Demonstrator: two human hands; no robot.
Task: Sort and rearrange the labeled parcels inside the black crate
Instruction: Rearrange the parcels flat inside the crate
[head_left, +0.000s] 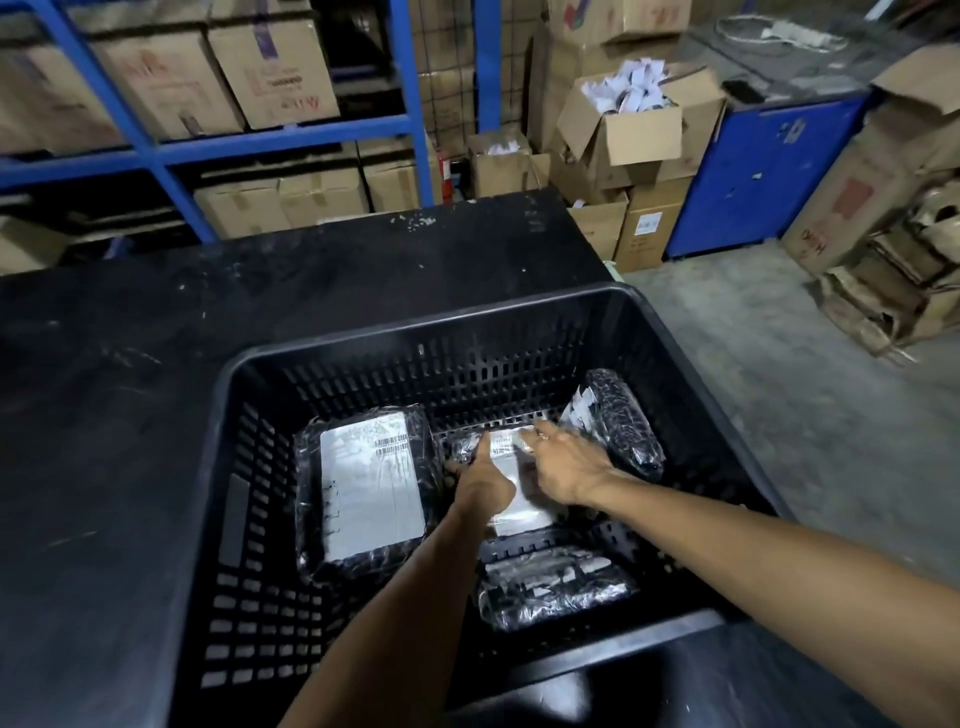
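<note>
The black slotted crate (249, 364) stands on a black table and holds several black-wrapped parcels with white labels. A large flat parcel (363, 488) lies at the left of the crate floor. In the middle lies a parcel (511, 452) with a white label, and both hands are on it. My left hand (485, 486) grips its left edge with the thumb raised on top. My right hand (563, 467) rests on its right side, fingers over the label. A slim parcel (623, 421) leans on the right wall. Another parcel (556, 584) lies at the near side.
The black table (130, 389) stretches left and behind the crate. Blue shelving (156, 150) with cardboard boxes stands beyond it. Open cartons (639, 124), a blue cabinet (769, 171) and flattened cardboard (893, 280) line the concrete floor at the right.
</note>
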